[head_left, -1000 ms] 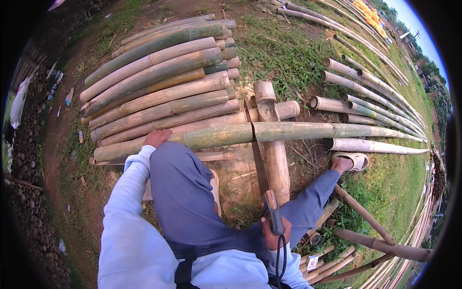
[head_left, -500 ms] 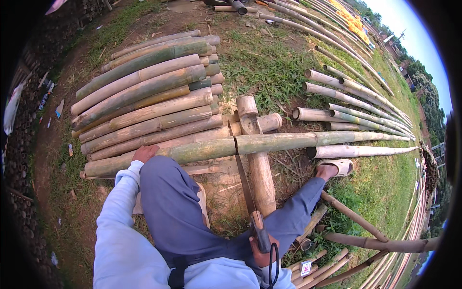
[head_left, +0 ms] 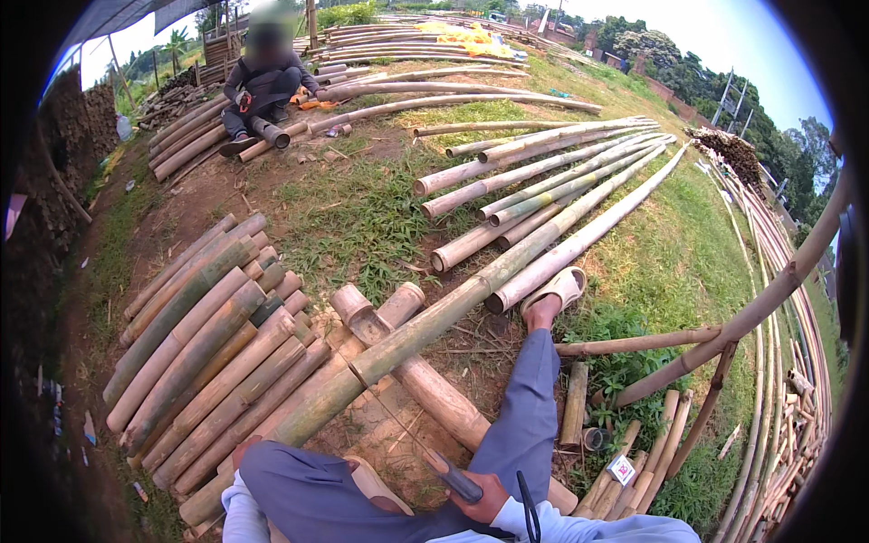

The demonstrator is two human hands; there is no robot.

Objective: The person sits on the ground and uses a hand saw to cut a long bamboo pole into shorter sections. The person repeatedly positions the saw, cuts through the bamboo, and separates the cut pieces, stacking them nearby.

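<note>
My right hand (head_left: 489, 500) is closed around the handle of a handsaw (head_left: 455, 480). Its thin blade slants up to a cut line across a thick greenish bamboo pole (head_left: 434, 323), which runs from lower left to upper right. My left hand (head_left: 244, 450) lies on the near-left part of that pole, partly hidden behind my knee, its fingers curled over the bamboo. Under the pole, a bamboo support log (head_left: 444, 403) crosses it, with a notched upright end (head_left: 360, 317) just beyond the cut.
A stack of cut bamboo lengths (head_left: 199, 353) lies at left. Long bamboo poles (head_left: 534, 181) spread ahead to the right. Bamboo rails (head_left: 697, 371) and a small white box (head_left: 622, 469) are near my right leg. Another person (head_left: 267, 86) sits at far left among bamboo.
My view has tilted up and swung, bringing the other person and distant poles into sight. My right hand stays on the saw, whose blade remains at the cut; my left hand remains on the pole.
</note>
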